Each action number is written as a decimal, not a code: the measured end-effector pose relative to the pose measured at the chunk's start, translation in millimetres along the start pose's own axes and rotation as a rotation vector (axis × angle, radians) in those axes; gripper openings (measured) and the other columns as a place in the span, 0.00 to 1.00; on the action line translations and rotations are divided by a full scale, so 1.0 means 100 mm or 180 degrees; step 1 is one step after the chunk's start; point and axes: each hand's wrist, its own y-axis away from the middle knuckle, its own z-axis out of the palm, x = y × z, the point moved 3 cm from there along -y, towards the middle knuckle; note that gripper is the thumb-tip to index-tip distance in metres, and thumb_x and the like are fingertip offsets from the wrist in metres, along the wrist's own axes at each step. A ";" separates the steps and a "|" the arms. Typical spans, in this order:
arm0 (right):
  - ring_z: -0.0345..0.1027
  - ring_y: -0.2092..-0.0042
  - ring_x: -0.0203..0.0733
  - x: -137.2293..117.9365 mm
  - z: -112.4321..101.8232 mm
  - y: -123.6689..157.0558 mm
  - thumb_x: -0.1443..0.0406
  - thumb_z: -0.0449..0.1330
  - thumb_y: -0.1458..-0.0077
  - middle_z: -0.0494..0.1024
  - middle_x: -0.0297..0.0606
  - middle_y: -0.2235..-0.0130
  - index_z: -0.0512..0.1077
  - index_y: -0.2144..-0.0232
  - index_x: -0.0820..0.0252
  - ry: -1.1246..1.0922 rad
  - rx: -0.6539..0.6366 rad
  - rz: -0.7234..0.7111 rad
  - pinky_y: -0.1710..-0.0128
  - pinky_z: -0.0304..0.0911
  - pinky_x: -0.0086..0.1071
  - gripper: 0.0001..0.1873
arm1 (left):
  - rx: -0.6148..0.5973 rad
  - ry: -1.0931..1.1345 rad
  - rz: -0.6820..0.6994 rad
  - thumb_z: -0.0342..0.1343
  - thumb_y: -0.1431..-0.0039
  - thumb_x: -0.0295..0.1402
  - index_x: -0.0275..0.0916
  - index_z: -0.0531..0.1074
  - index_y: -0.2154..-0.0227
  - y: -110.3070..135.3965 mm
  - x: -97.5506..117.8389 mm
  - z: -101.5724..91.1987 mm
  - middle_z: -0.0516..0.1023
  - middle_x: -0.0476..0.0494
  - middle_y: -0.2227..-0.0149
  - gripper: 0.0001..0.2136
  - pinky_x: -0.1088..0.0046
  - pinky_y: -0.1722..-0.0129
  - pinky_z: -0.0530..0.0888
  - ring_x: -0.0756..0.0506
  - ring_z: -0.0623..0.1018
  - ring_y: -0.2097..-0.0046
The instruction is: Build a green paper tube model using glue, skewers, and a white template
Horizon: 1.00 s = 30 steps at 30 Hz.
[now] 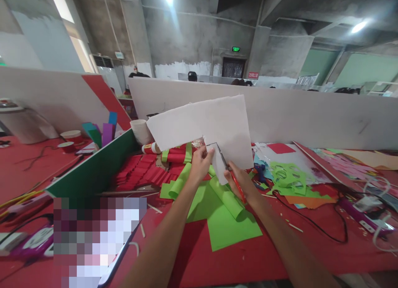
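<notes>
A large white sheet of paper or thin card (202, 118) is raised above the table, with a notch cut into its lower edge. My left hand (201, 161) pinches the sheet's lower edge beside the cut. Scissors with red handles (236, 184) are gripped in my right hand (241, 178), their blades lying against the sheet near a dark drawn line. A narrow flap of the white sheet hangs between my hands. Below them lie green paper sheets (230, 230), some of them curled into rolls.
Folded red paper strips (139, 172) lie at the left, beside a green divider board (93, 165) and a white paper cup (141, 132). Green cut-out scraps (286, 176), a black cable (314, 223) and a purple power strip (363, 217) are on the right. A white partition (311, 118) stands behind.
</notes>
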 end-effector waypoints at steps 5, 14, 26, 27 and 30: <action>0.71 0.68 0.48 0.02 0.01 -0.01 0.50 0.44 0.34 0.76 0.41 0.68 0.62 0.58 0.58 0.0262 -0.0058 -0.0074 0.71 0.56 0.32 0.19 | -0.0030 -0.0138 -0.0026 0.56 0.42 0.39 0.38 0.65 0.76 0.00 0.01 0.02 0.65 0.51 0.79 0.12 0.76 0.76 0.63 0.51 0.66 0.76; 0.71 0.68 0.48 0.00 0.01 -0.02 0.51 0.44 0.34 0.77 0.41 0.68 0.64 0.58 0.56 0.0197 0.0034 0.0037 0.70 0.57 0.33 0.18 | -0.0125 -0.0107 -0.0098 0.56 0.42 0.39 0.37 0.69 0.74 0.02 0.13 0.05 0.70 0.48 0.76 0.11 0.75 0.74 0.66 0.49 0.69 0.74; 0.69 0.71 0.46 -0.08 -0.05 -0.01 0.50 0.40 0.33 0.75 0.38 0.72 0.63 0.63 0.56 0.0351 0.0145 0.0088 0.73 0.52 0.32 0.20 | -0.0071 0.0374 -0.0202 0.59 0.45 0.40 0.36 0.73 0.70 0.03 0.13 0.04 0.73 0.47 0.73 0.10 0.74 0.73 0.68 0.48 0.71 0.71; 0.69 0.72 0.46 -0.09 -0.05 -0.01 0.50 0.40 0.33 0.75 0.38 0.72 0.63 0.63 0.56 0.0326 0.0153 0.0083 0.73 0.52 0.32 0.20 | -0.0098 0.0412 -0.0210 0.59 0.45 0.40 0.36 0.73 0.69 0.02 0.12 0.04 0.74 0.46 0.72 0.11 0.74 0.72 0.68 0.48 0.72 0.71; 0.69 0.72 0.45 -0.09 -0.05 -0.01 0.50 0.40 0.33 0.75 0.37 0.72 0.63 0.63 0.56 0.0280 0.0167 0.0066 0.73 0.52 0.31 0.20 | -0.0180 0.0519 -0.0268 0.58 0.44 0.40 0.36 0.73 0.67 0.01 0.08 0.05 0.75 0.46 0.70 0.11 0.74 0.71 0.70 0.47 0.73 0.69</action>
